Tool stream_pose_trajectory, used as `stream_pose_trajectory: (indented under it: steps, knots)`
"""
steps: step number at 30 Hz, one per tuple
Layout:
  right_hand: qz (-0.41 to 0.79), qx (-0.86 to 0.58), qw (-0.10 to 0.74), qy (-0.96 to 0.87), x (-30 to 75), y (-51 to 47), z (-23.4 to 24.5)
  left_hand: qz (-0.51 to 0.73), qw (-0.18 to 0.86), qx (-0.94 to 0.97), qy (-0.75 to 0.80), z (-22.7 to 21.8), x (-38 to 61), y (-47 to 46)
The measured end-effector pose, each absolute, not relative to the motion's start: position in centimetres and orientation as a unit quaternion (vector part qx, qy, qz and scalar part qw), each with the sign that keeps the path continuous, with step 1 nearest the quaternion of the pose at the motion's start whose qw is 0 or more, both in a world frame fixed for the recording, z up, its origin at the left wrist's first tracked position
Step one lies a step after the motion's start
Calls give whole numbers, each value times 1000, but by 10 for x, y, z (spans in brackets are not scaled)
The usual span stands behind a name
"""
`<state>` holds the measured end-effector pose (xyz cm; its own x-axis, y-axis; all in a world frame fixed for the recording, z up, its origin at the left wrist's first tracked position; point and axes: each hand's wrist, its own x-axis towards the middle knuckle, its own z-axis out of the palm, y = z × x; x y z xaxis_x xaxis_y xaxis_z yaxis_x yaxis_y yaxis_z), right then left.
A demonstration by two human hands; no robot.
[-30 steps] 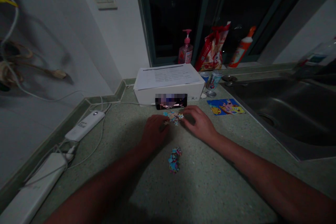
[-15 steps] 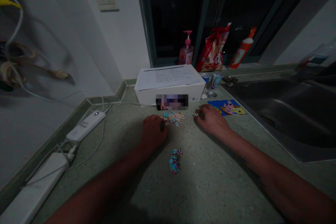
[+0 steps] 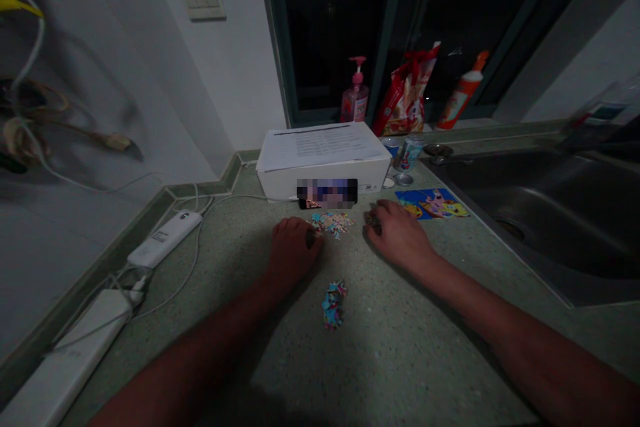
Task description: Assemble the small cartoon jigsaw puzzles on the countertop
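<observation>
A loose heap of small, pale and blue jigsaw pieces [image 3: 334,223] lies on the green speckled counter, between my hands. My left hand [image 3: 294,250] rests at the heap's left edge with its fingers curled in; whatever is beneath the fingertips is hidden. Across from it, to the right of the heap, my right hand [image 3: 401,230] is curled low over the counter. Shadow between its thumb and fingers obscures what they hold or touch. Nearer to me lies a clump of mostly blue jigsaw pieces [image 3: 333,307]. A cartoon picture card [image 3: 434,204] lies just beyond my right hand.
A white box [image 3: 280,180] with paper on top stands behind the heap, a phone [image 3: 327,194] leaning against its front. The metal sink [image 3: 545,213] is at right, cans [image 3: 410,152] near it. A power strip [image 3: 70,360] and cables lie at left.
My right hand has shifted slightly left, toward the heap. The few pieces that showed at its fingertips are no longer distinct. My left hand has barely moved.
</observation>
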<state>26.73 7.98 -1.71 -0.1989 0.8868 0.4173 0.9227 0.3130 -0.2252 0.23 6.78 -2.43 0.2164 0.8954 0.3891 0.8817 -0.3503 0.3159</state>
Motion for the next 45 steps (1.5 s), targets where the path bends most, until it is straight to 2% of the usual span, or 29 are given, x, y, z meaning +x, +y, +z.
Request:
stream_pose_trajectory:
  steps: [13,45]
  knots:
    - [6,-430,258,-865,218,54,-18,232,-2,788,571,-26,4,69]
    - [1,-422,249,-872,220,57,-21,216,-6,803,556,-22,6,66]
